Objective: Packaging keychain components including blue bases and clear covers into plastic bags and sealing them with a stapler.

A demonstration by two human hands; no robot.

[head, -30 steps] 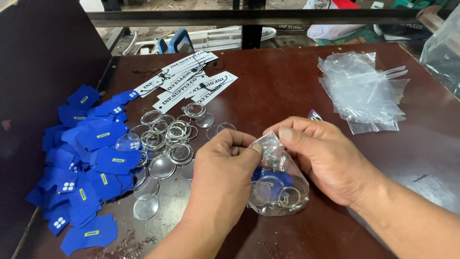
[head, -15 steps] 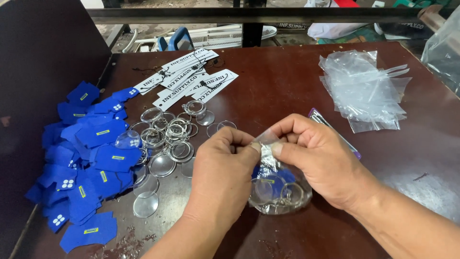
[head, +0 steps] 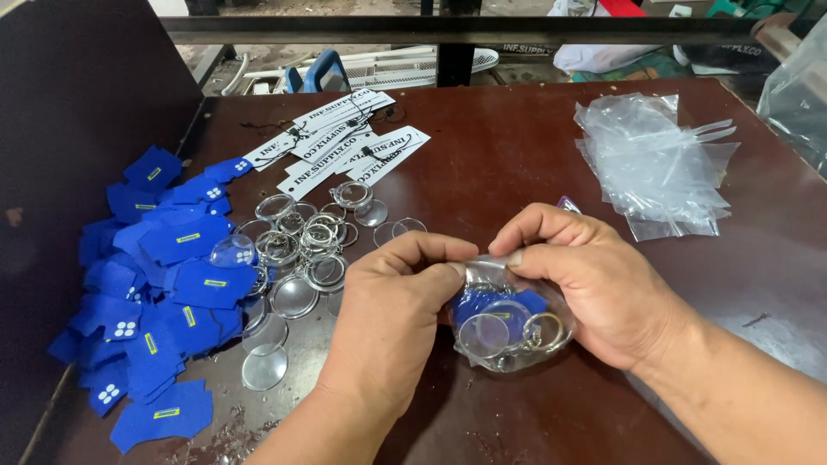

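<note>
Both my hands pinch the top edge of a small clear plastic bag (head: 508,331) resting on the dark brown table (head: 517,164). The bag holds a blue fabric piece, a clear round disc and a metal key ring. My left hand (head: 396,310) grips the bag's upper left corner with thumb and forefinger. My right hand (head: 594,284) grips the upper right, its fingers curled over the bag's mouth. The mouth itself is hidden under my fingertips.
Left of my hands lie a pile of blue fabric pieces (head: 155,275), several clear discs with key rings (head: 301,245), and white printed tags (head: 345,142) farther back. A stack of empty clear bags (head: 659,164) sits at the back right. A dark panel (head: 77,95) stands on the left.
My hands and the bag have shifted slightly nearer and lower, and my fingertips have closed tighter along the bag's top edge. The things on the table have not moved.
</note>
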